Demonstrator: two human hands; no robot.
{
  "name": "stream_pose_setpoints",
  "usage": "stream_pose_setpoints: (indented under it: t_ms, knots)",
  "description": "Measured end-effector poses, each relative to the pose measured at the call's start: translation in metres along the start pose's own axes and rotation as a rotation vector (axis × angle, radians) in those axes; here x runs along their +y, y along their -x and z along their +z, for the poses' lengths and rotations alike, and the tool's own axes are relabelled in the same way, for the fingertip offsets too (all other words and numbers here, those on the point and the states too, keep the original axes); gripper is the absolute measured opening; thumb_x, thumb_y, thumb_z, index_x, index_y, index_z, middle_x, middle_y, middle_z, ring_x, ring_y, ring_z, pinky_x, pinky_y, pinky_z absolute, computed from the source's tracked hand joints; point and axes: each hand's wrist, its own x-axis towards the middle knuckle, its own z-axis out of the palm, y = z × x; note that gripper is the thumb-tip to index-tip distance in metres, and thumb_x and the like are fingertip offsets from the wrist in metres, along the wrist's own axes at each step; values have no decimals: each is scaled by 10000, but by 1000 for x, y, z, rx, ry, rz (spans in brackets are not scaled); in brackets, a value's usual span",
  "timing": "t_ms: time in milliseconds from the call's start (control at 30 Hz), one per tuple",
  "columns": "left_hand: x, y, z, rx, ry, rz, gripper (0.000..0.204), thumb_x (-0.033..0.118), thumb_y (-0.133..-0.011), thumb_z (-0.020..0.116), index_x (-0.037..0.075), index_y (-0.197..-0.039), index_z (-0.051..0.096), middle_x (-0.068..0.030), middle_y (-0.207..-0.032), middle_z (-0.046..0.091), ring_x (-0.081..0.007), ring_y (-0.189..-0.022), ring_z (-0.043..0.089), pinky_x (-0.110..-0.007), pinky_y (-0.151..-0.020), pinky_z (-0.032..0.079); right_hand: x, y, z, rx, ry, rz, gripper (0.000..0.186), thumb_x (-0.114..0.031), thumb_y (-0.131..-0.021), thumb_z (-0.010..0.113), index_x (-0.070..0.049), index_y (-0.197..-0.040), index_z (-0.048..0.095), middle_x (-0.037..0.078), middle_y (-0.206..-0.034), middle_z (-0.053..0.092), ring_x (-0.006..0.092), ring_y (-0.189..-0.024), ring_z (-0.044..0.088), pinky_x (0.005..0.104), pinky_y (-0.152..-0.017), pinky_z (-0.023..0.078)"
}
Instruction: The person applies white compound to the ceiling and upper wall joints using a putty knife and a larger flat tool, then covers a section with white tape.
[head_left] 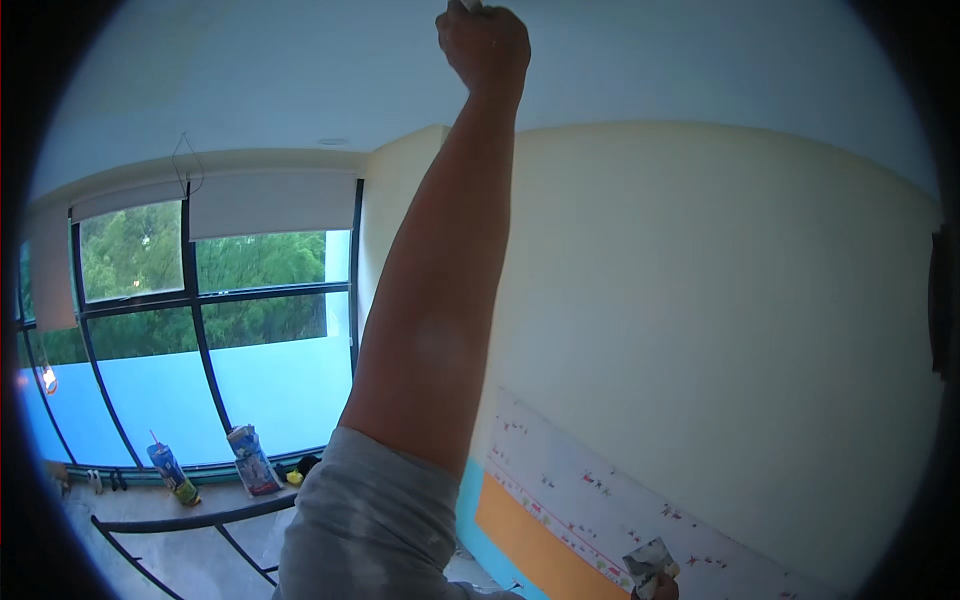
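My left arm, in a grey sleeve, is stretched straight up through the middle of the view. At its end my left hand (488, 45) is closed near the ceiling. A small pale piece (470, 4) sticks out of its fingers, mostly cut off by the top edge, so its kind does not show. Low on the right, my right hand (657, 588) is only partly in view. Its fingers are closed on a flat scraper (650, 560), grey with whitish smears, in front of the wall's patterned strip.
The white ceiling (700, 60) spans the top, above a cream wall (700, 260). Dark-framed windows (270, 330) with roller blinds stand at left. Wires (187, 165) dangle there. Below are two bags (255, 462) and a dark metal rail (190, 524). A patterned strip (570, 480) borders an orange panel (530, 530).
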Motion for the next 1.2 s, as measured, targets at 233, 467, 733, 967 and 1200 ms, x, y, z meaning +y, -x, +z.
stream_pose_setpoints:
  t_ms: [233,467,733,967,1200]
  knots:
    - [84,-33,59,-170,-30,-220,289,118,-901,531,-97,-1073,618,-316,-1087,604,-444,-983,626,-495,-895,502,-6,51,14,441,1201,-330,127,-200,-913,553,-115,-963,632,71,-829,647,232,-689,597,355,-636,497]
    - [94,12,10,-411,87,-68,296,101,-875,527,-115,-1069,585,-289,-1018,623,-412,-931,650,-465,-821,530,13,68,79,557,913,-236,227,-226,-911,594,-53,-1051,640,100,-911,673,246,-780,632,376,-731,523]
    - [10,141,-135,-1218,274,127,343,122,-791,591,93,-1115,702,-142,-1061,690,-360,-998,636,-430,-874,527,-20,39,241,711,558,-304,381,-263,-915,646,29,-1159,657,111,-981,690,241,-867,668,377,-806,546]
    - [-16,247,-290,-1897,744,265,385,78,-620,821,146,-994,757,-13,-1111,721,-270,-1096,601,-434,-1039,396,-27,7,356,404,117,-92,293,-198,-952,624,50,-1107,620,111,-982,677,183,-845,693,345,-755,581]
    - [19,309,-351,-2033,767,186,425,78,-568,857,168,-974,769,4,-1130,712,-266,-1169,533,-422,-1038,382,-31,-5,360,279,207,1,300,-186,-974,603,55,-1154,602,127,-1015,676,197,-873,696,351,-755,581]
